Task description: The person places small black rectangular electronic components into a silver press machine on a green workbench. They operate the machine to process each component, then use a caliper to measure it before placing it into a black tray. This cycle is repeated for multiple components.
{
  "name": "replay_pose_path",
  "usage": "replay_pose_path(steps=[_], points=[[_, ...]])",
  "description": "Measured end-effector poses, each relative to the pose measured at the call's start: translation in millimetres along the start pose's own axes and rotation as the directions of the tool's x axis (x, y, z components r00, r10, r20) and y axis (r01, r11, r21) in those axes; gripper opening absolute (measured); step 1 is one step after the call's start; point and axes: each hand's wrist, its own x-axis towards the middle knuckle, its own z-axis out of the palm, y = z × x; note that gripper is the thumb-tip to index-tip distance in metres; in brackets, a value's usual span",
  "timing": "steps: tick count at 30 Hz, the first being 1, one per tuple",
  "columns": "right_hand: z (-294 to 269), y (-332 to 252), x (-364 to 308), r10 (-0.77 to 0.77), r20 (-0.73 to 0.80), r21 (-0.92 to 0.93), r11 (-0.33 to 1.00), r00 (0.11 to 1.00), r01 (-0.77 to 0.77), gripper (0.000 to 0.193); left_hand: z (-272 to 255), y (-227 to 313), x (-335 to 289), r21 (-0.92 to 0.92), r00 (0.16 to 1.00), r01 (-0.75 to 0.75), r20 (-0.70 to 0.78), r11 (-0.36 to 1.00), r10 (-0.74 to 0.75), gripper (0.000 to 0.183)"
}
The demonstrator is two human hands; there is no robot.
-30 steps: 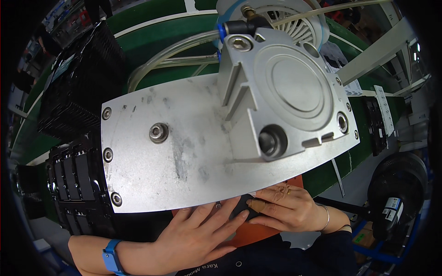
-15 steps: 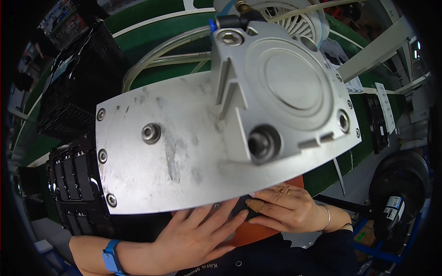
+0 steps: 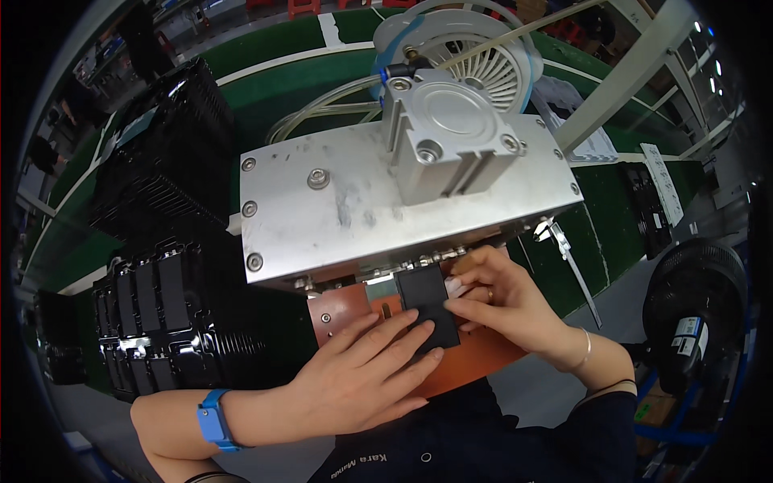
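Note:
A flat black rectangular piece [image 3: 422, 290] lies on an orange-brown plate [image 3: 338, 307], its far end at the front of a silver metal press fixture [image 3: 298, 233]. My left hand [image 3: 362, 374] rests with fingers stretched out, fingertips touching the black piece's near part. At that piece's right side my right hand [image 3: 519, 310] is closed, thumb and fingers pinching a small white piece [image 3: 455, 287] whose kind I cannot make out. Above the fixture's top plate stands a square pneumatic cylinder [image 3: 455, 121]. The fixture's underside is mostly hidden.
Black ribbed trays [image 3: 161, 153] are stacked at the left, with more black moulded parts [image 3: 153, 314] nearer me. A caliper [image 3: 568, 258] lies right of the fixture on the green bench [image 3: 608, 217]. A white fan [image 3: 491, 60] stands behind; a black fan [image 3: 696, 290] is at right.
My view has drawn back from the fixture, baring its front and the black piece. My right hand has shifted to the piece's right side; the white piece now shows in its fingers.

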Motion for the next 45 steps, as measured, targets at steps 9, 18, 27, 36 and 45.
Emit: replay_pose_path(steps=[9,18,27,36,45], points=[[1,18,-24,-0.278,-0.046,0.112,0.953,0.959,0.282,0.036,-13,3,2,-0.588,0.918,0.277,-0.072,0.76,-0.39,0.016],[27,12,-48,-0.889,0.41,-0.646,-0.125,0.204,0.753,0.014,-11,-4,-1,-0.732,0.654,0.675,0.651,-0.092,-0.386,0.054],[-63,38,-36,-0.921,-0.092,-0.966,0.175,0.378,0.191,0.04,-3,2,-5,-0.848,0.729,0.514,0.509,-0.125,-0.458,0.021],[-228,143,-34,-0.498,-0.604,-0.778,0.537,0.622,-0.325,0.03,-2,-1,3,-0.919,0.679,0.36,0.377,-0.161,-0.63,0.027],[-160,99,-69,-0.594,-0.686,-0.681,0.727,0.42,-0.085,0.055,1,-5,1,-0.906,0.65,0.379,0.405,-0.188,-0.643,0.031]])
